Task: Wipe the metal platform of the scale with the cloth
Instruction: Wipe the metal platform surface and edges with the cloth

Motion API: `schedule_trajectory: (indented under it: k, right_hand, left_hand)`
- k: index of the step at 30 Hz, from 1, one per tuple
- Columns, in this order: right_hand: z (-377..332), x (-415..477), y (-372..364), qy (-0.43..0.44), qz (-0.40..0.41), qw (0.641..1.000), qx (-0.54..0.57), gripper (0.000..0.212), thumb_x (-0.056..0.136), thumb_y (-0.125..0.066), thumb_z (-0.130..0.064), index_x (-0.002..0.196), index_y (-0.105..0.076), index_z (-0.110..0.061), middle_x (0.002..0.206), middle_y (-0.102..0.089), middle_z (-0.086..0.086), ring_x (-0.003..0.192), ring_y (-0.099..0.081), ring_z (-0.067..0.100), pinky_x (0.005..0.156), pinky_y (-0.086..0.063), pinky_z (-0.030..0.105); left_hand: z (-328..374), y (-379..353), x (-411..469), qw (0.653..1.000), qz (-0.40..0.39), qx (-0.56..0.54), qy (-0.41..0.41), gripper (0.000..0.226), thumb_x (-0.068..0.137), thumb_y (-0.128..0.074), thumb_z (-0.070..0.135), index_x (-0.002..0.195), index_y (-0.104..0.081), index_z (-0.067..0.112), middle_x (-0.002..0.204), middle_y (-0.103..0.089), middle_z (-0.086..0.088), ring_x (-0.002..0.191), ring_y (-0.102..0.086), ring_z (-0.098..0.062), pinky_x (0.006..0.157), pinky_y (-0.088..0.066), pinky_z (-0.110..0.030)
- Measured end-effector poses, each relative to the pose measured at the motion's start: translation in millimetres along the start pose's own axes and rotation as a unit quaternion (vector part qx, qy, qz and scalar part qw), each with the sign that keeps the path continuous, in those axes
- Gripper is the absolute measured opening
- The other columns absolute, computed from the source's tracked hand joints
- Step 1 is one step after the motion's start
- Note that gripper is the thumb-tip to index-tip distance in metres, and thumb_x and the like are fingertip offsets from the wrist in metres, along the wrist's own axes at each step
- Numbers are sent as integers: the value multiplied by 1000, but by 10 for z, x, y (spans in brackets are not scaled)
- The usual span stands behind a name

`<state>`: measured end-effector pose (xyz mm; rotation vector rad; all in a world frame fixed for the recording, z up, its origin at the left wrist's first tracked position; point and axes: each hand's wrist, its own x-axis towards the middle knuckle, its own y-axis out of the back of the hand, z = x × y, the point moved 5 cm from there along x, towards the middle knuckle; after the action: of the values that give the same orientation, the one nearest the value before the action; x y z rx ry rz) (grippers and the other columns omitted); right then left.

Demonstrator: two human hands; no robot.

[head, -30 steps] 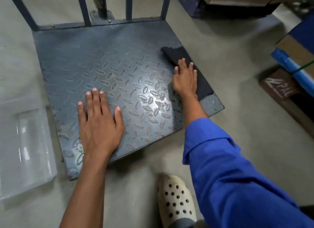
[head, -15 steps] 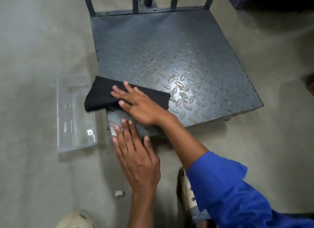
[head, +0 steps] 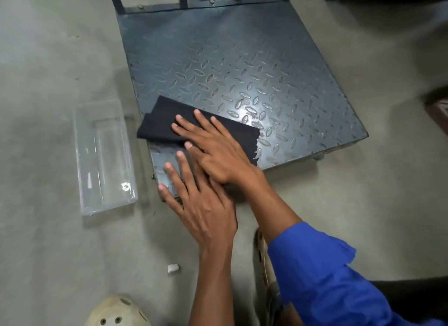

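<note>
My right hand (head: 218,151) has nudged the folded black cloth (head: 169,124) inward, flat-fingered atop it on the grey diamond-plate metal platform (head: 242,66); my left hand (head: 203,204), spread flat, hides the near corner.

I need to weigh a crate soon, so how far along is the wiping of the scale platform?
Underway, not finished. The right hand presses the black cloth flat on the platform near its front left corner, while the left hand braces on that corner. The plate beside the cloth shines, which may mean it is wiped. The far half by the rails looks dull; I cannot tell whether it is done.
</note>
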<state>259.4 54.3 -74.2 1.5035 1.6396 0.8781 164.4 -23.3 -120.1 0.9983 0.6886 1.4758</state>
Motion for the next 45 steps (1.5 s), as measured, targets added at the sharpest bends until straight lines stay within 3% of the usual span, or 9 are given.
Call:
schedule_trajectory:
  k: [7, 11, 14, 21, 24, 28, 36, 42, 45]
  right_hand:
    - [1164, -356, 930, -287, 166, 943, -7, 52, 115, -25, -42, 167, -21, -38, 176, -10, -12, 164, 0, 17, 133, -5, 52]
    - [538, -235, 775, -198, 177, 962, 59, 51, 116, -31, -35, 166, -22, -33, 167, -2, -22, 162, -4, 12, 131, 4, 35]
    - [507, -289, 343, -147, 107, 983, -21, 52, 115, -29, -37, 166, -26, -35, 174, -13, -18, 163, 0, 9, 133, 2, 39]
    - [1870, -749, 1221, -398, 223, 889, -32, 56, 114, -26, -39, 168, -20, -28, 177, -12, -7, 164, -2, 24, 132, -6, 55]
    - [1363, -634, 1094, -350, 245, 904, 4, 56, 115, -30, -37, 168, -16, -28, 176, -11, -1, 164, -3, 21, 133, -1, 46]
    - [980, -552, 559, -243, 160, 956, -32, 53, 115, -26, -39, 167, -22, -33, 175, -13, -16, 163, 3, 13, 133, 3, 41]
    - [2025, -1085, 1353, -443, 294, 847, 23, 54, 114, -28, -35, 167, -25, -28, 176, -17, -6, 164, -6, 23, 133, -5, 49]
    - [1724, -1132, 1026, -309, 251, 916, 47, 49, 111, -33, -38, 160, -41, -36, 172, -29, -8, 162, -15, 14, 134, -9, 43]
    - [1958, -1279, 1081, -410, 283, 865, 56, 51, 112, -31, -41, 163, -35, -35, 175, -20, -2, 164, -10, 23, 134, -7, 44]
  left_hand:
    - [110, -17, 71, 1000, -10, 10, 21, 60, 115, -27, 40, 171, -25, 20, 181, -12, -4, 168, -2, -33, 130, -2, -68]
    - [103, -65, 72, 1000, 6, 3, 25, 58, 115, -30, 40, 170, -30, 22, 180, -16, -5, 168, -5, -34, 130, -3, -69]
    - [97, -60, 60, 1000, 8, 3, 21, 57, 116, -29, 41, 170, -30, 24, 180, -16, -4, 168, -6, -33, 131, -2, -67]
    - [91, -25, 61, 1000, -6, 2, 17, 58, 115, -31, 42, 171, -26, 26, 181, -13, -2, 168, -4, -32, 130, -3, -68]
    - [99, -38, 73, 1000, -8, 4, 23, 58, 115, -32, 42, 171, -27, 26, 181, -13, -2, 168, -4, -31, 130, -3, -68]
    - [63, -49, 50, 1000, -11, 13, 23, 58, 115, -33, 42, 171, -28, 25, 181, -14, -2, 168, -6, -31, 130, -5, -68]
    - [80, -50, 49, 999, -15, 14, 34, 57, 114, -36, 40, 170, -31, 25, 180, -17, -3, 168, -8, -32, 130, -6, -69]
    - [63, -22, 69, 999, -32, 26, 19, 57, 115, -33, 43, 170, -29, 30, 181, -16, 0, 168, -7, -29, 132, -6, -64]
    - [-11, 35, 210, 998, -63, 31, -8, 56, 115, -30, 47, 170, -27, 36, 181, -14, -1, 168, -6, -30, 133, -2, -58]
